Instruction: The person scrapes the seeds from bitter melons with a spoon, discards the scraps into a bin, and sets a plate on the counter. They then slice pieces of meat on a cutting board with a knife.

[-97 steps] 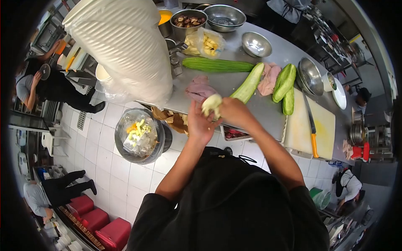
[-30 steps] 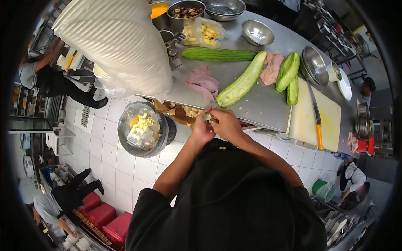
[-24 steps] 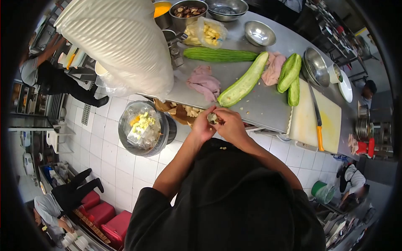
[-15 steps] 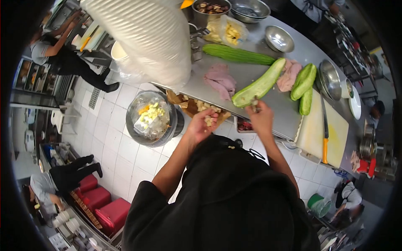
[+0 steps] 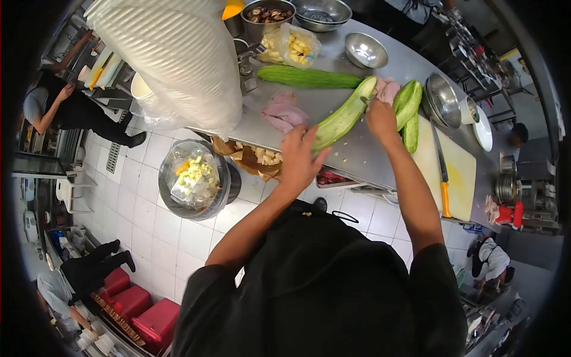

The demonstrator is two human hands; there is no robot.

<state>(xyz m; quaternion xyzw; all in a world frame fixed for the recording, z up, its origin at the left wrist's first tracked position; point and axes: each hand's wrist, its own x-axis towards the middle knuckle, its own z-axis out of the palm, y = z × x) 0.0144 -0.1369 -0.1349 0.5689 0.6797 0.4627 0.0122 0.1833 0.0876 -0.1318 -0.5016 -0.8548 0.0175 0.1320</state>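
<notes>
A long green gourd half (image 5: 342, 119) lies cut face up across the steel counter. My left hand (image 5: 300, 157) is open at its near end, fingers spread and fingertips right at the flesh. My right hand (image 5: 382, 119) is closed around a small metal tool (image 5: 365, 100), held at the gourd's far end; most of the tool is hidden by my fingers. Just behind lie a whole ridged green gourd (image 5: 309, 77) and a pink cloth (image 5: 285, 112). Beyond my right hand are another pink cloth (image 5: 388, 89) and more gourd halves (image 5: 408, 106).
At the right, an orange-handled knife (image 5: 444, 172) rests on a cutting board (image 5: 463, 190). Metal bowls (image 5: 366, 50) and a bag of yellow pieces (image 5: 302, 47) stand at the back. A lined bin (image 5: 222, 196) is below left, beneath a tall wrapped stack (image 5: 178, 65). Other people work around.
My left hand, cupped around pale bits before, has moved up to the gourd half and spread its fingers. My right hand has gone from the gourd's near end to its far end.
</notes>
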